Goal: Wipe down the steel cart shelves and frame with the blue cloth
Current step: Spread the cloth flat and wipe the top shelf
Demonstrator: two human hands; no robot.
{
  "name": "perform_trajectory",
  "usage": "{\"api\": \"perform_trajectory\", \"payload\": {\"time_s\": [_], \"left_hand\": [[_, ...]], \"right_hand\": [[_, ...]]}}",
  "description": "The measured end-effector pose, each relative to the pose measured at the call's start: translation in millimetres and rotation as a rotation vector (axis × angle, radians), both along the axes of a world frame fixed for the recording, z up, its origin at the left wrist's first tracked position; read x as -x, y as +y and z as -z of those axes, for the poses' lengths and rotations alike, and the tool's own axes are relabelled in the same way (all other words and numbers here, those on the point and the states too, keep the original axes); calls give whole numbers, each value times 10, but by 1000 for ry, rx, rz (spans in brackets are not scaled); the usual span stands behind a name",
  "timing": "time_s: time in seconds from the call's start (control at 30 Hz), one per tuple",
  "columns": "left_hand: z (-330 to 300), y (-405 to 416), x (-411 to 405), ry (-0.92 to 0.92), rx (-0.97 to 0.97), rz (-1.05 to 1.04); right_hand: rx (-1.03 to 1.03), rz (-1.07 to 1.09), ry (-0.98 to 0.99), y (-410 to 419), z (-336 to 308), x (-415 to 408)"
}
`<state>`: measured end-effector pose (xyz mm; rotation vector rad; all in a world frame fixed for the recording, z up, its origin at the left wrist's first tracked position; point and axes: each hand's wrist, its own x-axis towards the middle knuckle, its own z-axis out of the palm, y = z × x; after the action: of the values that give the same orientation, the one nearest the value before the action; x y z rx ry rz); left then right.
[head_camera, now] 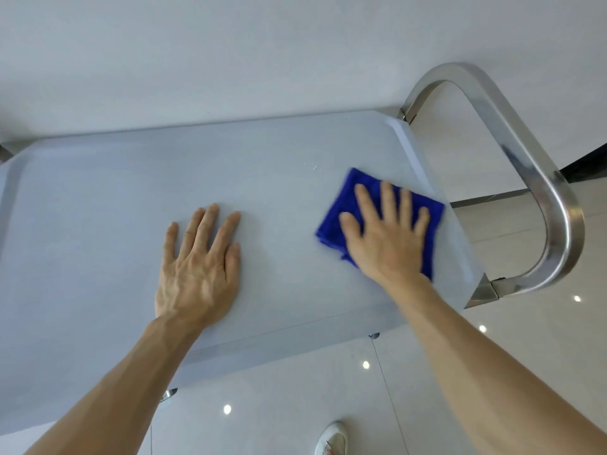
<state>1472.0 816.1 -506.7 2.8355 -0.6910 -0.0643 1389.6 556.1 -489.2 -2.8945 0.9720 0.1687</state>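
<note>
Head view: your right hand (pixel 387 234), fingers spread, presses the folded blue cloth (pixel 331 221) onto the steel cart's flat top shelf (pixel 131 192) near its right rim; left hand (pixel 200 267) braces flat. Cloth may snag that raised rim.

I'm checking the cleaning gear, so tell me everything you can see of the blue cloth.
The deep blue, fuzzy-looking cloth lies folded into a rough square, flat on the pale grey top shelf of the steel cart, near its right raised edge and the curved steel handle. The right hand presses on it with straight, spread fingers, covering its middle; its corners show around the hand. The picture is slightly blurred there.
</note>
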Motion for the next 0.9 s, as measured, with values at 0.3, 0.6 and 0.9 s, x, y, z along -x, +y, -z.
{"api": "perform_trajectory", "payload": {"time_s": [0.3,0.6,0.9], "left_hand": [[-38,24,25,-13,59,22],[-13,-14,-33,-19,48,6],[-24,1,-13,2,62,-40]], "right_hand": [[-34,-596,-87,330,46,717],[-2,46,34,-566,-5,-445],[-4,-642,-116,588,117,-276]]}}
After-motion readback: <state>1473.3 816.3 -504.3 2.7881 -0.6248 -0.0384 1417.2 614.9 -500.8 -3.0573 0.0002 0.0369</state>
